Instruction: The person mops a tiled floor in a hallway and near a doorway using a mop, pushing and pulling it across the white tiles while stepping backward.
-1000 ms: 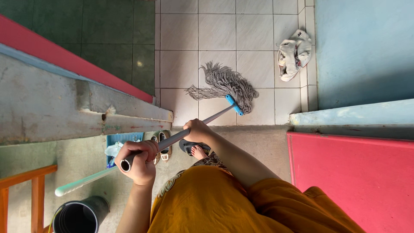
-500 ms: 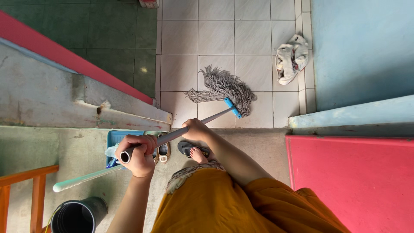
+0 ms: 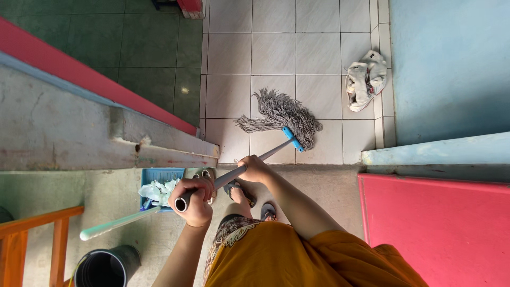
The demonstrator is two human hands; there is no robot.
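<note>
Hands on a long grey metal mop handle (image 3: 234, 174), seen from above by the person holding it. The left hand (image 3: 195, 195) is wrapped tight around the open top end of the pole, fingers fully curled, acting as the upper pivot. The right hand (image 3: 254, 168) closes around the shaft farther down, nearer the floor, where it can steer and press. The pole slants away from the body down to a blue plastic clamp (image 3: 294, 139) that holds a grey string mop head (image 3: 280, 114). The strands lie fanned out flat on the pale square floor tiles (image 3: 272, 53), just past a concrete step.

A crumpled white cloth (image 3: 366, 79) lies on the tiles near a light blue wall (image 3: 451, 64), well apart from the mop. Below the left hand, a blue plastic tray with white rags (image 3: 157, 188) sits on the concrete floor, with a pale green stick (image 3: 114, 224) beside it and a dark round bucket (image 3: 106, 267) nearer the camera. The person wears a mustard-yellow garment (image 3: 297, 258), and sandalled feet (image 3: 239, 192) show under the pole. A bright pink panel (image 3: 441, 228) stands at the right.
</note>
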